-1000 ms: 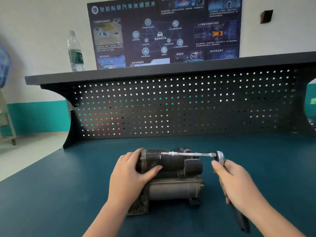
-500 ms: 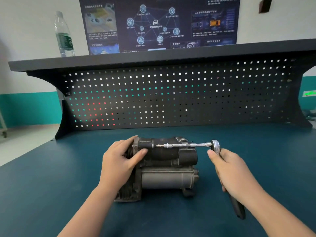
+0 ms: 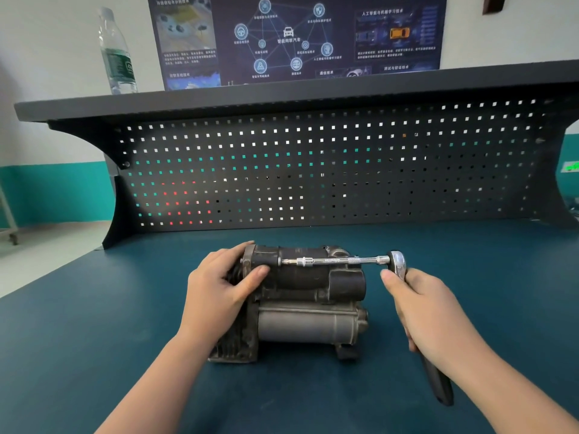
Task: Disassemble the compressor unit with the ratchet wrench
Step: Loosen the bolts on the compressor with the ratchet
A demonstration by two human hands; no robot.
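We list this as a training workshop: teal workbench (image 3: pixel 94 339), perforated tool panel (image 3: pixel 313 170), automotive-technology wall poster (image 3: pixel 294 36).

Single head-worn view, forward and down over the bench.
Wide-angle, straight lines bowed at the edges; close above the blue benchtop (image 3: pixel 94 355); both forearms enter from the bottom edge; faces the black pegboard (image 3: pixel 313 170) square-on; wall poster (image 3: pixel 294 36) cut off at the top.

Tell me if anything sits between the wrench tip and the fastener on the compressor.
Nothing visible does. The ratchet wrench, held by the right hand, reaches along its extension bar across the compressor top; the tip meets its left end. The left hand grips below it.
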